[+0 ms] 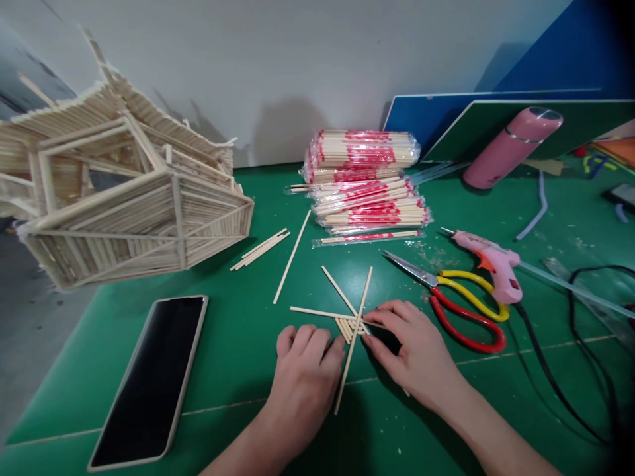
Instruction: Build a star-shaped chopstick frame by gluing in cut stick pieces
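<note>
On the green table, several thin wooden chopsticks (347, 373) cross one another in a star-like shape. Shorter cut pieces (343, 329) lie side by side near the crossing. My left hand (305, 370) is closed at the lower left of the star, its fingertips curled under against the sticks and partly hidden. From the other side, the thumb and index finger of my right hand (409, 344) pinch a stick near the crossing. That hand covers part of the stick running beneath it.
Behind lie wrapped chopstick packs (367, 198), loose short sticks (260, 250) and a single chopstick (292, 256). Scissors (446, 297), a pink glue gun (489, 261) with cord and a pink bottle (510, 149) are rightward. Leftward are a phone (151, 380) and a large stick-built model (133, 205).
</note>
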Available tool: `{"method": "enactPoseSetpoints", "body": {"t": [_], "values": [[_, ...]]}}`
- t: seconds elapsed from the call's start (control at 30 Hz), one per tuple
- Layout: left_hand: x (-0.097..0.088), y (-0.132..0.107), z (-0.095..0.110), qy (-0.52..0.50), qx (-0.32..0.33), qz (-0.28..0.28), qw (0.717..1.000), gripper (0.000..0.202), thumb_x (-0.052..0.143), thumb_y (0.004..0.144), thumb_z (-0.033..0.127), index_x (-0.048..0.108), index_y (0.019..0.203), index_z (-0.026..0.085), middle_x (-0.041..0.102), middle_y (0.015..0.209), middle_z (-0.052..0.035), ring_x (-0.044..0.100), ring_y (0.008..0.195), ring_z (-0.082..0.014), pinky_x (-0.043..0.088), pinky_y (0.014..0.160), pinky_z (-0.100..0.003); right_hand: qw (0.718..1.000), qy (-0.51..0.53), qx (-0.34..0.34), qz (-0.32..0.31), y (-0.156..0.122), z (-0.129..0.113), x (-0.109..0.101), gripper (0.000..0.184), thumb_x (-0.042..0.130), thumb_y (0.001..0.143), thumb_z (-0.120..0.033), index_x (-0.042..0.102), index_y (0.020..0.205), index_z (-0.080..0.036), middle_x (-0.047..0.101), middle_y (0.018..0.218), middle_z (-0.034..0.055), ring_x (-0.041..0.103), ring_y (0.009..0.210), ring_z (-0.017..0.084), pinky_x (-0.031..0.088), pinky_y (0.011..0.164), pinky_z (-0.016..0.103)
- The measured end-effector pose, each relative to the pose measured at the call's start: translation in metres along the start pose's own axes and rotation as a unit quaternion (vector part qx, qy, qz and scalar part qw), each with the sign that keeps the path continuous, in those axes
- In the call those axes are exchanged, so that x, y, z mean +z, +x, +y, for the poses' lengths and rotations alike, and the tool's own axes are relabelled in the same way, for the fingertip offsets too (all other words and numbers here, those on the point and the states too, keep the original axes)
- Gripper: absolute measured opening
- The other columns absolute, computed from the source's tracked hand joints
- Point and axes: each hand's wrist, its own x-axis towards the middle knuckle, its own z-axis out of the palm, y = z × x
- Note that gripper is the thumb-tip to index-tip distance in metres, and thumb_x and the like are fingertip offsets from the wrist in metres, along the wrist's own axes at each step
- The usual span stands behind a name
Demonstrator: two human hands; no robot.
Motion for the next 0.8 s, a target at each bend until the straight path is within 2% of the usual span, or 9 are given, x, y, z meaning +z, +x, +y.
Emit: {"method": "enactPoseSetpoints", "body": {"t": [0.47, 0.6, 0.8], "values": [[-0.002, 0.003, -0.001, 0.002, 0.004, 0.018, 1.000, 0.016, 0.044, 0.080, 0.015, 0.060, 0.080, 0.019, 0.055, 0.074, -0.0023, 0.046, 0.075, -0.0174, 0.030, 0.075, -0.037, 1.000, -0.007, -0.004, 0.000, 0.001, -0.001, -0.003, 0.019, 0.051, 0.076, -0.023, 0.059, 0.094, -0.023, 0.058, 0.089, 0.0046, 0.053, 0.082, 0.020, 0.042, 0.070, 0.033], [0.000, 0.008, -0.007, 0.032, 0.046, 0.006, 0.998, 0.019, 0.045, 0.081, 0.015, 0.057, 0.095, 0.020, 0.057, 0.082, -0.0033, 0.045, 0.081, -0.0187, 0.030, 0.077, -0.037, 1.000, -0.004, 0.001, -0.011, 0.002, -0.002, -0.003, 0.019, 0.050, 0.077, -0.023, 0.058, 0.094, -0.023, 0.057, 0.089, 0.0044, 0.052, 0.083, 0.019, 0.041, 0.071, 0.033], [0.002, 0.014, -0.011, 0.079, 0.087, -0.020, 0.993, 0.014, 0.051, 0.078, 0.016, 0.057, 0.089, 0.022, 0.058, 0.087, -0.0021, 0.045, 0.087, -0.0201, 0.027, 0.080, -0.040, 1.000, -0.005, 0.001, -0.008, 0.001, -0.002, -0.002, 0.019, 0.050, 0.077, -0.022, 0.058, 0.094, -0.022, 0.056, 0.089, 0.0049, 0.051, 0.083, 0.020, 0.041, 0.072, 0.034]]}}
